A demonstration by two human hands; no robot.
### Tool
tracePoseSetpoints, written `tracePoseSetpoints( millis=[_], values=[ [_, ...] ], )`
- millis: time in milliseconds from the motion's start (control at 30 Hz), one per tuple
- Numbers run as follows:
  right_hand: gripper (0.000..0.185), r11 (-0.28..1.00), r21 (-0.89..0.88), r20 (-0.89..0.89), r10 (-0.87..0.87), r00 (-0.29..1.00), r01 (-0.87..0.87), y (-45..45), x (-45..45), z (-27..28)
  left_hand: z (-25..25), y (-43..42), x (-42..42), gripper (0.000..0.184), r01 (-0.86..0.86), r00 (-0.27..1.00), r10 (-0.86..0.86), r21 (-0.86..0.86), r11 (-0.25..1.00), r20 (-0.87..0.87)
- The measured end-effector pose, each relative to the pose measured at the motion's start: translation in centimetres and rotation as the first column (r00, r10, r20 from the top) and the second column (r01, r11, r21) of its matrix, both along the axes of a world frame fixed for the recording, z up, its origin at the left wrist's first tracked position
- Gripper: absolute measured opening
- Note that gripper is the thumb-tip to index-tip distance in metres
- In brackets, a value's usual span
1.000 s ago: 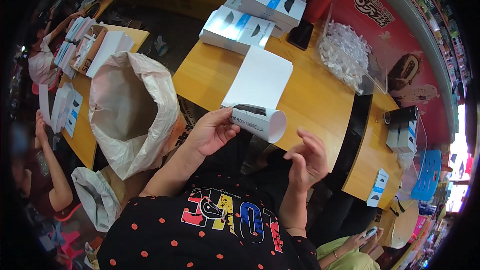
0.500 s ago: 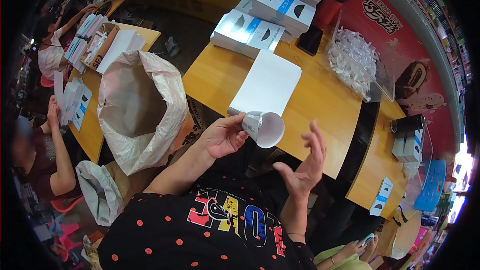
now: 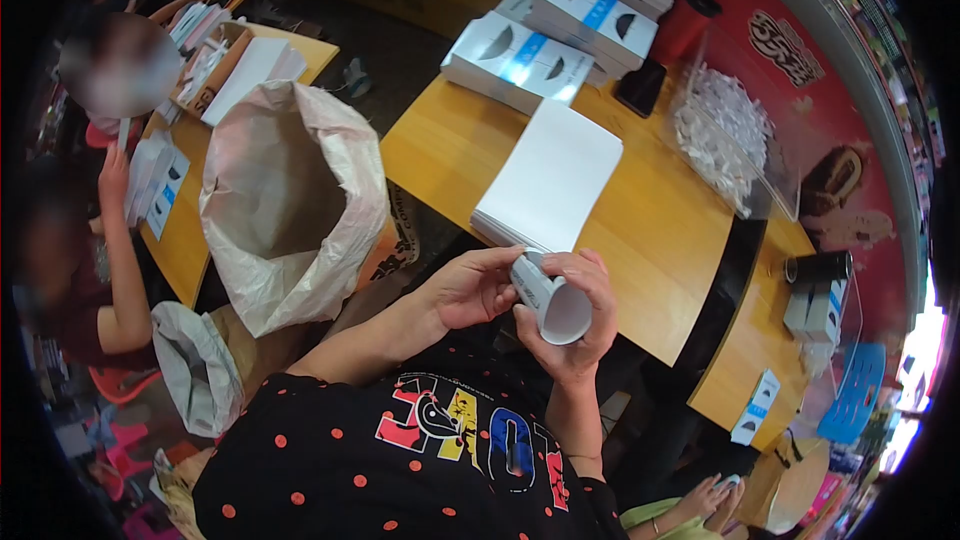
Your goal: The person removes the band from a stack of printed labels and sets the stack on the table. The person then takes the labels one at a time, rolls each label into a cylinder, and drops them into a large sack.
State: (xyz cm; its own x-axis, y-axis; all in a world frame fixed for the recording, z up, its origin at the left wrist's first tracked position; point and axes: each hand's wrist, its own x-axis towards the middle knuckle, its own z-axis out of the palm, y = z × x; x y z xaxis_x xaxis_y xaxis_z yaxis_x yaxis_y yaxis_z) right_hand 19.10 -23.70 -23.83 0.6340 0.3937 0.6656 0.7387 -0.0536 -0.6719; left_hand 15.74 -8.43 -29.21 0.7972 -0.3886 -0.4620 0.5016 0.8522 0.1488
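A white sheet of printed paper [image 3: 535, 290], rolled into a short tube, is held just in front of my chest. Its round open end faces me. My left hand [image 3: 470, 290] pinches the tube's far edge between thumb and fingers. Curved around the other side, my right hand [image 3: 580, 320] grips it with the fingers over the top and the thumb below. Just beyond both hands lies a neat stack of white paper [image 3: 550, 175] on the wooden table [image 3: 655, 260].
Banded stacks of printed paper [image 3: 515, 60] stand at the table's back, beside a phone [image 3: 640, 87] and a clear bin of white scraps [image 3: 725, 130]. Left of the table is an open woven sack [image 3: 290, 210]. Other people sit at the left and lower right.
My right hand has come in from the right, where it was spread open, and closed around the paper tube. The tube has moved slightly down and right; the camera view has shifted.
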Motion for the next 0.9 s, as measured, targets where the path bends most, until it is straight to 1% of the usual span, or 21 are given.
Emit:
tracePoseSetpoints(
  millis=[100, 167, 200, 233, 300, 333, 367, 400, 433, 467, 500, 533, 567, 600, 633, 667, 700, 733, 767, 800, 900],
  values=[
    [0.051, 0.997, 0.077, -0.04, 0.027, 0.999, -0.024, 0.5, 0.0, -0.3, -1.0, 0.1, -0.3, 0.025, 0.043, 0.998, -0.038, -0.103, 0.994, 0.05],
    [0.049, 0.991, 0.113, -0.035, 0.074, 0.997, -0.069, 0.8, -0.1, -0.6, -1.5, -0.4, -0.6, 0.025, 0.057, 0.998, -0.055, -0.09, 0.994, 0.025],
    [0.049, 0.99, 0.113, -0.031, 0.093, 0.995, -0.089, 1.1, -0.1, -0.4, -1.5, -0.1, -0.9, 0.024, 0.076, 0.994, -0.063, -0.143, 0.987, 0.089],
    [0.049, 0.988, 0.114, -0.025, 0.106, 0.994, -0.103, 1.2, -0.2, -0.2, -1.0, 0.1, -1.3, 0.023, 0.034, 0.997, -0.027, -0.108, 0.994, 0.068],
    [0.075, 0.959, 0.163, -0.037, 0.242, 0.97, -0.233, 1.0, 0.0, -0.7, 0.1, 1.0, -1.9, 0.023, -0.031, 0.996, 0.035, -0.051, 0.998, 0.087],
    [0.089, 0.94, 0.19, -0.032, 0.295, 0.955, -0.284, 0.7, 0.1, -0.6, 0.9, 2.2, -2.6, 0.023, -0.09, 0.995, 0.087, 0.075, 0.993, 0.048],
    [0.114, 0.924, 0.272, -0.108, 0.307, 0.946, -0.269, 0.5, -0.3, -1.5, 1.9, 4.1, -3.6, 0.024, -0.144, 0.977, 0.135, 0.042, 0.989, 0.166],
    [0.119, 0.931, 0.253, -0.158, 0.307, 0.938, -0.263, 0.2, 0.0, -0.7, 4.5, 6.1, -4.7, 0.022, -0.265, 0.947, 0.253, 0.038, 0.963, 0.197],
    [0.11, 0.933, 0.27, -0.196, 0.297, 0.935, -0.24, -0.1, 0.4, -0.3, 6.3, 7.4, -5.8, 0.021, -0.484, 0.867, 0.448, 0.158, 0.86, 0.218],
    [0.104, 0.968, 0.165, -0.255, 0.225, 0.941, -0.187, -0.8, 1.0, -0.1, 6.0, 10.5, -7.8, 0.02, -0.589, 0.806, 0.53, 0.271, 0.761, 0.265],
    [0.098, 0.989, 0.058, -0.303, 0.149, 0.941, -0.138, -1.5, 1.6, 0.0, 8.3, 11.7, -8.4, 0.02, -0.739, 0.665, 0.643, 0.457, 0.495, 0.38],
    [0.079, 0.991, -0.062, -0.317, 0.092, 0.944, -0.118, -1.7, 1.9, 0.9, 9.0, 14.5, -10.4, 0.02, -0.76, 0.65, 0.56, 0.465, 0.455, 0.514],
    [0.079, 0.991, -0.054, -0.316, 0.102, 0.943, -0.125, -2.0, 2.3, 0.9, 9.8, 16.0, -11.7, 0.02, -0.782, 0.595, 0.543, 0.583, 0.219, 0.593],
    [0.073, 0.949, -0.31, -0.234, -0.011, 0.972, -0.064, -2.2, 2.8, 0.7, 9.8, 17.8, -13.1, 0.02, -0.777, 0.557, 0.529, 0.627, 0.06, 0.64],
    [0.068, 0.844, -0.537, -0.121, -0.091, 0.988, 0.012, -2.0, 3.1, 0.6, 9.7, 19.2, -14.1, 0.02, -0.752, 0.518, 0.51, 0.65, -0.11, 0.687],
    [0.053, 0.812, -0.579, -0.004, -0.095, 0.995, 0.075, -1.7, 3.1, 0.5, 9.8, 19.5, -14.5, 0.022, -0.682, 0.524, 0.516, 0.697, -0.223, 0.677],
    [0.053, 0.82, -0.57, -0.004, -0.06, 0.998, 0.047, -2.0, 3.3, -0.3, 8.5, 20.2, -14.7, 0.023, -0.523, 0.643, 0.462, 0.791, -0.319, 0.611],
    [0.049, 0.748, -0.659, 0.098, -0.01, 0.995, 0.073, -2.3, 3.8, -1.8, 7.0, 20.6, -16.2, 0.025, -0.329, 0.728, 0.451, 0.84, -0.432, 0.517],
    [0.044, 0.659, -0.739, 0.2, 0.014, 0.98, 0.142, -2.7, 4.1, -2.6, 6.2, 20.4, -16.4, 0.027, -0.269, 0.774, 0.402, 0.828, -0.492, 0.49],
    [0.036, 0.673, -0.723, 0.217, 0.005, 0.976, 0.157, -2.6, 4.0, -2.5, 5.6, 19.5, -16.4, 0.027, -0.25, 0.786, 0.384, 0.817, -0.52, 0.484],
    [0.033, 0.682, -0.714, 0.265, 0.055, 0.963, 0.158, -2.7, 4.1, -2.5, 5.1, 17.3, -16.1, 0.025, -0.108, 0.872, 0.347, 0.826, -0.553, 0.346]
  ],
)
